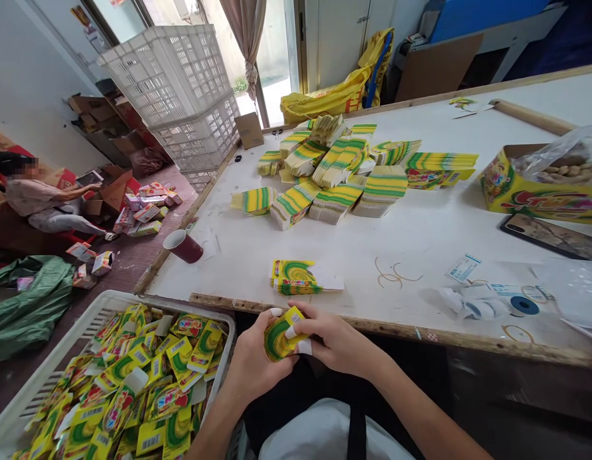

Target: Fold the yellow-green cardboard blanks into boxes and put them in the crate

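Just off the table's front edge, a small yellow and green printed box (pixel 281 342) is between my two hands. My left hand (pixel 257 358) has its fingers wrapped round the box from the left. From the right, my right hand (pixel 324 335) grips the same box, thumb pressed on its face; white tape covers some fingertips. Beyond them on the table lies a short stack of flat cartons (pixel 298 276) with white flaps to the right. At lower left, a white plastic basket (pixel 228 326) holds many yellow and green boxes (pixel 171 399).
Bundled flat cartons (pixel 341 160) cover the table's back middle. A maroon cup (pixel 183 246) stands left. Rubber bands (pixel 394 276), tape rolls (pixel 523 305), a phone (pixel 554 236) and a display box (pixel 539 195) lie right. A person (pixel 41 191) sits far left beside stacked crates (pixel 175 83).
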{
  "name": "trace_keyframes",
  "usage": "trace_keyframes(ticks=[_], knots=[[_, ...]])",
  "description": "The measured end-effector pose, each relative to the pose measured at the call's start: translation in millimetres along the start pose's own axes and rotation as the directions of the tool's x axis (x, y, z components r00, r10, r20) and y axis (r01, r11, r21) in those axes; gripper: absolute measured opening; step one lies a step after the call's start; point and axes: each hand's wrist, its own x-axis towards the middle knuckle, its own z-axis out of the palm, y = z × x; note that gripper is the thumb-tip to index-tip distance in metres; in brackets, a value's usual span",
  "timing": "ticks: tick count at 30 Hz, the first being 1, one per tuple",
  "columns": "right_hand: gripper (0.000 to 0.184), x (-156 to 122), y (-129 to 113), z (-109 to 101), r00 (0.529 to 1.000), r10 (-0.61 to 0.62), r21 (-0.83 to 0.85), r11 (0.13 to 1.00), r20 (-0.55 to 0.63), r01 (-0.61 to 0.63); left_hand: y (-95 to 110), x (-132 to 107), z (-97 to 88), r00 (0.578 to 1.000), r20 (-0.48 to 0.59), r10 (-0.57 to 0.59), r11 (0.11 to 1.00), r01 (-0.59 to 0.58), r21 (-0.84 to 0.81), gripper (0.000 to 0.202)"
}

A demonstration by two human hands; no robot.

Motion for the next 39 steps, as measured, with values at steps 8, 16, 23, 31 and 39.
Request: trace_keyframes(ticks=[8,16,23,31,39], knots=[[0.057,24,30,6,0.862,0.158,-0.008,0.983,-0.482,-0.184,-52,-25,-75.2,0.771,-0.602,-0.209,0.841,0.456,0.292,0.047],[0.037,41,65,-11,0.778,0.240,-0.158,0.904,-0.581,-0.397,-101,-45,-107.8,0.734,-0.613,-0.293,0.846,0.497,0.191,0.061],[0.047,36,29,4,0.778,0.255,0.032,0.956,-0.573,-0.290,-46,-1,-13.8,0.909,-0.374,-0.186,0.883,-0.013,-0.469,0.068],[0.045,34,-35,51,0.916,0.251,0.706,0.706,-0.314,0.049,26,37,3.9,0.884,-0.380,-0.272,0.305,-0.296,-0.905,0.069],[0.025,36,-23,47,0.904,0.226,0.517,0.856,-0.364,-0.005,16,43,1.9,0.828,-0.475,-0.298,0.518,-0.278,-0.809,0.080]])
